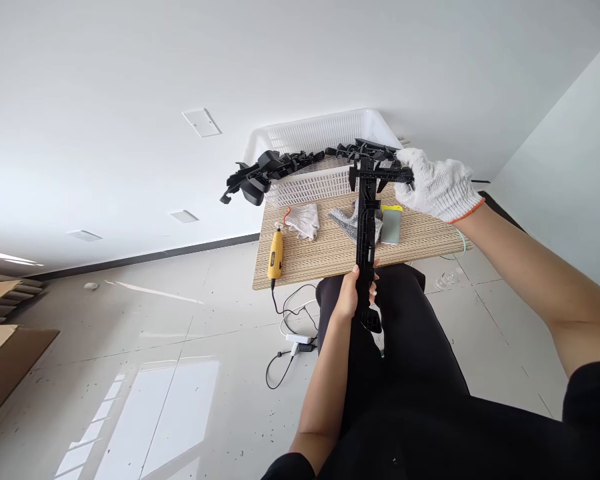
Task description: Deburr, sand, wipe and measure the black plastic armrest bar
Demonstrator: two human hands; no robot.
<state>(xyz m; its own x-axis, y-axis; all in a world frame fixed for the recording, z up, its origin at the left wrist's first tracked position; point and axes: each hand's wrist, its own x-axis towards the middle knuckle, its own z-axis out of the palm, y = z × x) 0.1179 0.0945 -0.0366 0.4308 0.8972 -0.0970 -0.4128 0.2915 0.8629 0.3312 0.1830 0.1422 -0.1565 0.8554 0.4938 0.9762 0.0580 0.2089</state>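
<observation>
Two hands on black plastic part point(366, 227), bare left hand point(349, 297) gripping low, gloved right hand point(433, 185) seemingly clasping top.

I see the long black plastic part point(366, 227) in matt, ribbed moulding, like the black plastic pieces point(270, 172) over the white glossy plastic lattice basket point(325, 130) at the table's far edge. My right hand point(437, 187) wears a rough white knitted cotton glove; my left hand point(349, 293) is bare. The table point(325, 257) is striped, matt wood laminate. Near its left edge lies a smooth yellow plastic rotary tool point(275, 255).
</observation>
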